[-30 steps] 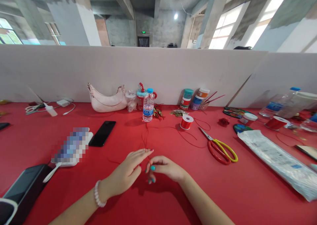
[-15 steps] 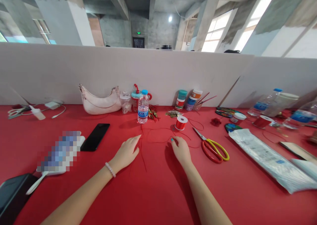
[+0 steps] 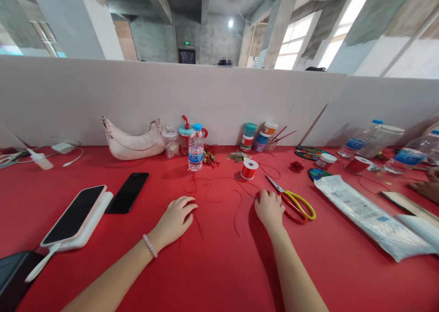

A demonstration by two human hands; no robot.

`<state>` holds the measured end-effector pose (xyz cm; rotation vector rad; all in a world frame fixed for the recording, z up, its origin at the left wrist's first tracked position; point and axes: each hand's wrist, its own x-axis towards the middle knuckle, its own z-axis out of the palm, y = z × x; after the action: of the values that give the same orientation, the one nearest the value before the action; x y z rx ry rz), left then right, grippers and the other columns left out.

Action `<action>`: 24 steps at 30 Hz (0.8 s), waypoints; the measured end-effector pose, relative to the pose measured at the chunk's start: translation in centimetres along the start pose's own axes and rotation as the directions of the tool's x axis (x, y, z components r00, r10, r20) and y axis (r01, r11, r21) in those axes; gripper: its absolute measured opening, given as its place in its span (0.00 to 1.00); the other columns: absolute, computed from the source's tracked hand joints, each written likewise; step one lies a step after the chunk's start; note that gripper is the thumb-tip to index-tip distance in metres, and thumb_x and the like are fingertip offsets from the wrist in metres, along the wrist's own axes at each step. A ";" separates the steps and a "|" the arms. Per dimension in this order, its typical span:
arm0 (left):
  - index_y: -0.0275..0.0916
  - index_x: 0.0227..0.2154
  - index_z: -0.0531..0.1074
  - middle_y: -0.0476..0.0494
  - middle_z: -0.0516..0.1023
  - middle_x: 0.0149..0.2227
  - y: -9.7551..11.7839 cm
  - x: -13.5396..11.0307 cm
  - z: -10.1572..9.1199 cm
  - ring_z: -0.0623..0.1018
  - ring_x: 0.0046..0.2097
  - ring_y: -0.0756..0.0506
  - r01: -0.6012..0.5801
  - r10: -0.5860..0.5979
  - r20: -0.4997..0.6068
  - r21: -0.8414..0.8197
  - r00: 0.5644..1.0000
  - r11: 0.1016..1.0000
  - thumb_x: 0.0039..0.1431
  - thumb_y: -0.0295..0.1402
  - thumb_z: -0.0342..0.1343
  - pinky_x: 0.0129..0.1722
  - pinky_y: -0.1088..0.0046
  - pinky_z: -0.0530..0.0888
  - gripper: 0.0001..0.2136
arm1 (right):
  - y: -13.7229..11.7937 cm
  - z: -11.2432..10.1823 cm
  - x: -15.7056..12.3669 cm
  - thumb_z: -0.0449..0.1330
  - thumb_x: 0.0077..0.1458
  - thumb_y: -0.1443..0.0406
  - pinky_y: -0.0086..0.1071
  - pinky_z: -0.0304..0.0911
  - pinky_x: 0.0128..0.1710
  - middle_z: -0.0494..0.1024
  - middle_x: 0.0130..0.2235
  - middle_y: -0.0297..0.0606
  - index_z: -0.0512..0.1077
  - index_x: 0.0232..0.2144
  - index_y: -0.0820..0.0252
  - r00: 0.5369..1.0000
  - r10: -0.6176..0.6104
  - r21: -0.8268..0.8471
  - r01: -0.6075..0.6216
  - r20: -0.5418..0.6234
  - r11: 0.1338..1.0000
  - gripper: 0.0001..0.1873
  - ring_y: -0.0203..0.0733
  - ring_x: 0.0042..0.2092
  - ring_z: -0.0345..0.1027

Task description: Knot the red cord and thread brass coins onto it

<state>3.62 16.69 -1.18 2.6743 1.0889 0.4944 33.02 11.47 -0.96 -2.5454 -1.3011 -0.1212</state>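
Note:
Several lengths of thin red cord (image 3: 235,216) lie in loose curves on the red table. My left hand (image 3: 174,218), wearing a beaded bracelet (image 3: 150,246), rests palm down with its fingers apart, fingertips touching a cord strand. Over to the right, my right hand (image 3: 270,207) has its fingers curled together where a strand of cord reaches it; the fingertips are partly hidden. Beside that hand lie scissors (image 3: 291,202) with one red and one yellow handle. A spool of red cord (image 3: 248,169) stands beyond my hands.
A water bottle (image 3: 196,149), a white handbag (image 3: 133,140) and paint jars (image 3: 248,137) stand along the white partition (image 3: 219,97). Two phones, one black (image 3: 128,193), lie at left. A plastic-wrapped packet (image 3: 370,218) is at right, with another person's hand (image 3: 425,186) at the edge.
My right hand has moved right, close to the scissors, and its fingers have curled. My left hand has drawn slightly nearer me. The cord between them has shifted, one end now curving toward me.

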 end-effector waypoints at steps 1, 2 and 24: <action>0.42 0.44 0.69 0.42 0.68 0.52 -0.1 0.0 0.0 0.66 0.54 0.43 0.006 -0.006 -0.017 -0.008 1.000 1.000 0.59 0.29 0.46 0.53 0.60 0.64 0.12 | 0.1 0.0 0.0 0.50 0.54 0.67 0.47 0.57 0.40 0.68 0.45 0.54 0.69 0.43 0.63 1.000 0.002 -0.029 -0.001 0.023 1.000 0.15 0.58 0.49 0.58; 0.42 0.42 0.69 0.43 0.69 0.51 -0.1 0.0 0.0 0.67 0.53 0.44 0.012 -0.012 -0.032 -0.013 0.999 1.000 0.59 0.29 0.46 0.53 0.61 0.65 0.11 | 0.2 0.0 0.0 0.49 0.55 0.67 0.47 0.57 0.40 0.68 0.44 0.54 0.70 0.41 0.64 0.999 0.001 -0.051 0.002 0.040 0.999 0.14 0.58 0.48 0.59; 0.33 0.32 0.67 0.39 0.71 0.34 2.3 -0.8 -2.3 0.75 0.35 0.42 0.360 -0.425 0.131 0.349 0.896 0.865 0.57 0.28 0.45 0.32 0.69 0.69 0.07 | -2.3 -1.6 -0.3 0.61 0.43 0.59 0.32 0.65 0.32 0.79 0.33 0.38 0.69 0.31 0.58 0.946 -0.272 0.975 -0.207 0.177 -0.084 0.11 0.35 0.28 0.69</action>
<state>3.67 14.67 1.46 2.5626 1.7172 -0.0382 31.09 12.01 0.96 -1.0644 -0.8381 1.0018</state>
